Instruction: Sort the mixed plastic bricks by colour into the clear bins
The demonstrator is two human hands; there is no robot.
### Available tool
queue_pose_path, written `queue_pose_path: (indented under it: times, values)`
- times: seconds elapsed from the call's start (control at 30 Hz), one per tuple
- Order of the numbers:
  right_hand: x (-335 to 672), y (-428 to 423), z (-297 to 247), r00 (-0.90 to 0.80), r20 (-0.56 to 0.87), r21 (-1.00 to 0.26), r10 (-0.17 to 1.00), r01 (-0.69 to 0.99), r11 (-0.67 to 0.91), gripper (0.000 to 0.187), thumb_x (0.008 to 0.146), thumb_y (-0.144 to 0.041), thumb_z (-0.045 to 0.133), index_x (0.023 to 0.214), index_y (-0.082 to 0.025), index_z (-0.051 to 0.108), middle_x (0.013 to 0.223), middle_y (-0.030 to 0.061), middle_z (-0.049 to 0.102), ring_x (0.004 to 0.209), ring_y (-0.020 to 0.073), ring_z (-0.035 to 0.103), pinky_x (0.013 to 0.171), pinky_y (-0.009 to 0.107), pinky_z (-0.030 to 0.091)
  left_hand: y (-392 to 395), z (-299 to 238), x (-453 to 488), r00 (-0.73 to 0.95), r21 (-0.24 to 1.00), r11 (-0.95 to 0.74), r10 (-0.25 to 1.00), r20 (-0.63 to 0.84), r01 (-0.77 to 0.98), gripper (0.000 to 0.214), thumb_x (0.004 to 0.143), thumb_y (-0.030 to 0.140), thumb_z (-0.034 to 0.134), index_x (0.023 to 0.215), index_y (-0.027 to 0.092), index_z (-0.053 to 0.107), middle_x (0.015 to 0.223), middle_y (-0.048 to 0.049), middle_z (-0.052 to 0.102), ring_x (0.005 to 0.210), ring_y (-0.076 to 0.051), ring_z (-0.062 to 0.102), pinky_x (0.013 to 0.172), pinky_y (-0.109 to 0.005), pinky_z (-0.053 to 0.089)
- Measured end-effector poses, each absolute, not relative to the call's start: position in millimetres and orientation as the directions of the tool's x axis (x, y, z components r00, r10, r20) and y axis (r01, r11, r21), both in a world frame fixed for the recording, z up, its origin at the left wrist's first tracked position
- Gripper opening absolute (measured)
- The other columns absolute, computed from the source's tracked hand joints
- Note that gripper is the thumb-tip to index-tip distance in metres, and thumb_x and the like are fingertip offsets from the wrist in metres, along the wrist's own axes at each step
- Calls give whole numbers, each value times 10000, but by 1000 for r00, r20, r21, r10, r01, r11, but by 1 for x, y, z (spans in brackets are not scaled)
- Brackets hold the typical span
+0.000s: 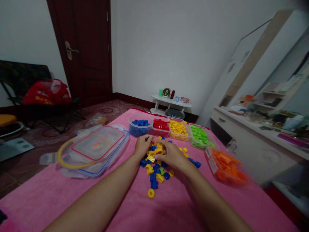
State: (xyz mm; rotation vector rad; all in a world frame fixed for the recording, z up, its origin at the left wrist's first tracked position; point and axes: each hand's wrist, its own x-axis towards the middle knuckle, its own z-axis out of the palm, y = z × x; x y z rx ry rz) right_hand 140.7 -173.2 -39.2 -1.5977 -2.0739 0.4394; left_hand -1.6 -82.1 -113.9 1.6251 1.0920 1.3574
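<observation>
A loose heap of building blocks [158, 178], mostly yellow and blue with a few orange and green ones, lies on the pink cloth. At the heap's far left edge is my left hand [143, 144], its fingers bent and drawn together; whatever they hold is hidden. My right hand [172, 154] curves around the right side of the heap, thumb and fingers apart, touching blocks. Close to its thumb is a yellow block [151, 159]. A yellow ring-shaped piece [151, 193] lies nearest to me, and a round blue piece [166, 176] sits below my right hand.
Behind the heap stand clear tubs of blue [140, 132], red [161, 132], yellow [180, 136] and green blocks [201, 141]. A tub of orange blocks [229, 169] stands at right. Stacked clear lids [96, 145] lie left on the pink cloth [135, 206].
</observation>
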Motion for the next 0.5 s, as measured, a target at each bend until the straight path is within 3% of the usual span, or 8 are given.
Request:
queue_pose_path:
  times: [0.1, 0.23, 0.37, 0.43, 0.5]
  values:
    - [154, -168, -43, -97, 312, -639, 945, 715, 285, 449, 711, -314, 634, 1146, -214, 592, 933, 41, 659, 811, 188, 594, 707, 292, 450, -80, -117, -1, 80, 921, -360, 933, 352, 148, 310, 825, 326, 479, 928, 141, 704, 799, -68, 715, 715, -171, 646, 636, -249, 472]
    - [175, -168, -34, 25, 332, -749, 943, 615, 247, 369, 663, -317, 679, 1006, -187, 641, 909, 40, 655, 790, 172, 592, 682, 275, 467, -78, -119, 0, 77, 929, -343, 939, 335, 138, 311, 820, 333, 485, 915, 136, 706, 786, -69, 713, 701, -166, 641, 606, -237, 459]
    - [182, -171, -25, 171, 86, -974, 981, 221, 47, 347, 703, -336, 633, 1014, -187, 593, 791, 29, 650, 627, 128, 595, 483, 198, 431, -79, -117, -1, 86, 935, -334, 942, 325, 116, 311, 809, 343, 500, 908, 133, 706, 766, -68, 708, 682, -162, 635, 593, -231, 452]
    - [181, -172, -26, 178, -56, -998, 982, 13, -60, 272, 740, -337, 587, 965, -186, 578, 685, 14, 632, 495, 96, 543, 390, 160, 362, -79, -116, -1, 88, 940, -325, 944, 317, 102, 308, 802, 345, 507, 900, 132, 707, 761, -67, 706, 681, -161, 633, 593, -230, 451]
    - [180, -172, -29, 161, -112, -990, 981, -107, -95, 194, 754, -317, 572, 892, -181, 566, 604, 1, 610, 415, 72, 484, 345, 135, 308, -79, -117, -1, 87, 944, -317, 947, 310, 92, 307, 798, 350, 510, 891, 134, 708, 753, -63, 703, 678, -161, 629, 592, -229, 451]
